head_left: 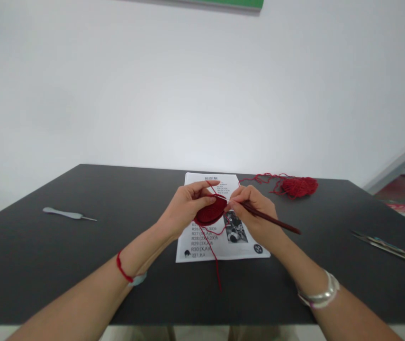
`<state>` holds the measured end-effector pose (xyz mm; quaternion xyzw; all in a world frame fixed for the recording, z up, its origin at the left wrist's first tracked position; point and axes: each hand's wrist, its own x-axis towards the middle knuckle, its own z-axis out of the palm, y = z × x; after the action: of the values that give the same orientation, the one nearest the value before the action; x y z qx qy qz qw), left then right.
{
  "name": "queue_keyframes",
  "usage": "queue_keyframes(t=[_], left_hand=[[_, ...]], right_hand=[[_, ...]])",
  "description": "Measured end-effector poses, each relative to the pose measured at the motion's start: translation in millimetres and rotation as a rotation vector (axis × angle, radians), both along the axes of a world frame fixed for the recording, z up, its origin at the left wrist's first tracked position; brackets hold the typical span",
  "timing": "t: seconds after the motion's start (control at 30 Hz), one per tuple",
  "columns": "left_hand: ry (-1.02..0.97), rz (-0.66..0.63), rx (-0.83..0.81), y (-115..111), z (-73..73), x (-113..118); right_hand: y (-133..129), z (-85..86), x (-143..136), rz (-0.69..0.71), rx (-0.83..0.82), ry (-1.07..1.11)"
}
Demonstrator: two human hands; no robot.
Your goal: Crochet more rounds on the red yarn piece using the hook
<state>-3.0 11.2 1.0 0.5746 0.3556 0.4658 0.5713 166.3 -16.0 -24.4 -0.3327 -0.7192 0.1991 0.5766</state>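
Note:
My left hand [188,204] pinches the left edge of a round dark red crochet piece [211,212], with a strand of red yarn running up over its raised index finger. My right hand [253,208] grips a crochet hook [273,219] with a dark reddish-brown handle. The hook's thin pale metal end meets the piece's upper right edge; its exact tip is hard to make out. A loose red yarn tail [217,267] hangs below the piece, over a printed paper sheet [184,244] under both hands.
On the black table [134,189], a grey-handled hook [63,213] lies at the left. A red yarn bundle [300,187] rests at the back right, its strand leading towards my right hand. Metal scissors or tweezers [383,245] lie at the far right. A white wall [202,85] stands behind.

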Motion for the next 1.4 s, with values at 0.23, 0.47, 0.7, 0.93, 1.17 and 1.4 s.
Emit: queue_keyframes(t=[0.23, 0.47, 0.7, 0.93, 1.17, 1.4], left_hand=[[0.07, 0.068, 0.092, -5, -3.2, 7], [-0.133, -0.09, -0.222, -4, -4.0, 7], [-0.165, -0.056, -0.202, -5, -3.1, 10], [-0.082, 0.007, -0.005, -5, -1.2, 6], [0.047, 0.026, 0.19, 1, -3.1, 2], [0.081, 0.021, 0.19, 3, -4.9, 0]], right_hand=[[0, -9.1, -6, -0.111, 0.33, -0.296], [10, -15.9, 4, -0.032, 0.387, -0.456], [6, -16.9, -6, -0.175, 0.468, -0.453], [1, -10.8, -14, 0.028, -0.013, 0.141], [5, -1.4, -10, 0.256, -0.369, 0.565], [0, 3.4, -2, 0.133, -0.26, 0.269]])
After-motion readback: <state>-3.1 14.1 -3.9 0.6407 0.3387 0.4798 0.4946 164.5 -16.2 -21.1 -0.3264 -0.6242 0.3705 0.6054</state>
